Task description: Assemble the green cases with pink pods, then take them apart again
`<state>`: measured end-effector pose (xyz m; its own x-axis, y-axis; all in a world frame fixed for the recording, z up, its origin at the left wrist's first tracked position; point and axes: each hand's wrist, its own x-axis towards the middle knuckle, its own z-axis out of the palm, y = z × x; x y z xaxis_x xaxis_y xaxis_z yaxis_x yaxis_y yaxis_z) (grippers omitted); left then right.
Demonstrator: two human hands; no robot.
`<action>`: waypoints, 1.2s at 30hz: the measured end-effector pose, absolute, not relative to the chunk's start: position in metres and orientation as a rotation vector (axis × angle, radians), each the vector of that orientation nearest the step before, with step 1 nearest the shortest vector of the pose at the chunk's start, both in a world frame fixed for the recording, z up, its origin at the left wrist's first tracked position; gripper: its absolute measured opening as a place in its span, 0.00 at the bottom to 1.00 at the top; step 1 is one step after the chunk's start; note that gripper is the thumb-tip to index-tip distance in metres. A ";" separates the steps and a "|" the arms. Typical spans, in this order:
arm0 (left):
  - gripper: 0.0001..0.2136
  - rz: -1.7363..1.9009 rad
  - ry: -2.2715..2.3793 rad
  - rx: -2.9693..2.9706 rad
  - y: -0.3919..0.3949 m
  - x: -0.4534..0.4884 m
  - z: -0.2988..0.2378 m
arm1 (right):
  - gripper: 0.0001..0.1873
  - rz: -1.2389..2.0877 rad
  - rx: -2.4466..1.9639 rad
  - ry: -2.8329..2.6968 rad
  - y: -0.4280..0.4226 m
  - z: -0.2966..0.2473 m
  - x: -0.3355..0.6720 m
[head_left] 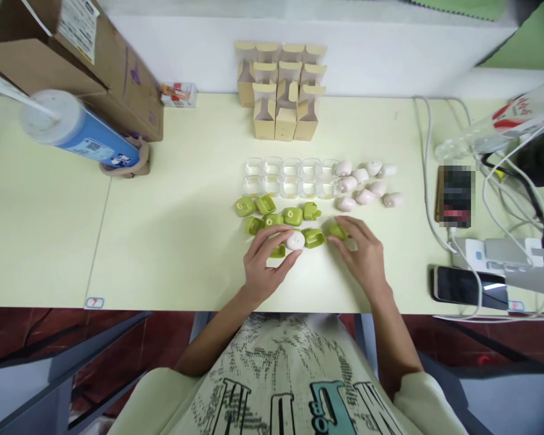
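My left hand (266, 261) rests on the pale table (172, 241), its fingers curled around a small white rounded piece (295, 240) with a green piece (277, 251) beneath the fingertips. My right hand (361, 251) lies to the right, fingertips closed on a green plastic piece (336, 230). Between the hands sits another green cap (315, 238). Several more green caps (272, 214) lie just beyond, then a row of clear plastic cases (290, 178) and several pale pink rounded pieces (367, 184).
Small tan cardboard boxes (283, 90) stand at the back. A large cardboard box (72, 60) and a blue-labelled cup (75, 130) lie at the left. Two phones (456, 196) (469, 285), cables and a power strip (508, 254) crowd the right edge.
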<state>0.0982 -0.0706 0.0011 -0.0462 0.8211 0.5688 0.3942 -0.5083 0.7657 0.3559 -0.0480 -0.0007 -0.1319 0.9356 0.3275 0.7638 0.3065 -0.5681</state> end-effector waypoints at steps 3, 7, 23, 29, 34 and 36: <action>0.16 1.561 1.290 1.738 -0.074 0.106 0.002 | 0.23 0.215 -1.425 -1.971 -0.058 -0.001 0.355; 0.18 1.514 1.271 1.550 -0.080 0.136 0.006 | 0.33 0.359 -1.175 -1.985 -0.075 0.017 0.337; 0.31 1.372 1.490 1.667 0.038 -0.005 -0.023 | 0.31 0.166 -1.778 -1.957 -0.003 -0.006 0.433; 0.47 1.161 1.335 1.499 0.082 -0.024 -0.065 | 0.22 0.039 -1.853 -1.958 0.011 0.041 0.394; 0.44 1.161 1.276 1.557 0.087 -0.014 -0.072 | 0.15 0.174 -1.670 -1.941 0.004 0.030 0.388; 0.43 1.234 1.329 1.576 0.078 -0.017 -0.067 | 0.15 0.204 -1.602 -1.906 -0.010 0.019 0.387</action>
